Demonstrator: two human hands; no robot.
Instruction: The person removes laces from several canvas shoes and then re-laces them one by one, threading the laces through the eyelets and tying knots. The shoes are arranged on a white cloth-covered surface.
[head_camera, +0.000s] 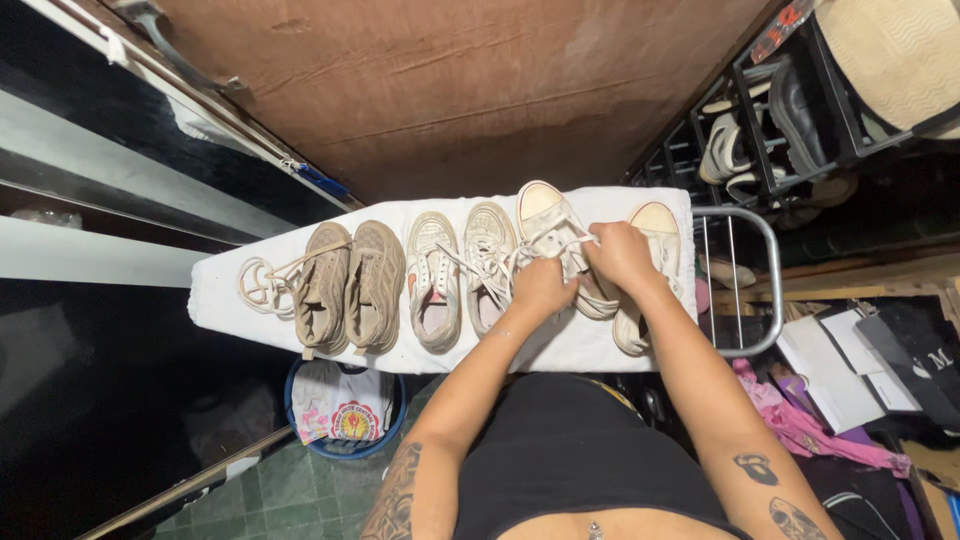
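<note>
White cloth-covered ironing board (230, 290) carries paired shoes; a white canvas sneaker (556, 235) is steadied, its laces seemingly pinched by closed left hand (541, 288) and right hand (620, 255).

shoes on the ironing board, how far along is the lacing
The tan pair lies side by side, its laces pulled out in a loose coil beside it. The grey-white pair has laces trailing untied. In hand: left hand and right hand both grip the white lace of one cream canvas sneaker. Its mate waits partly hidden under the right forearm.
</note>
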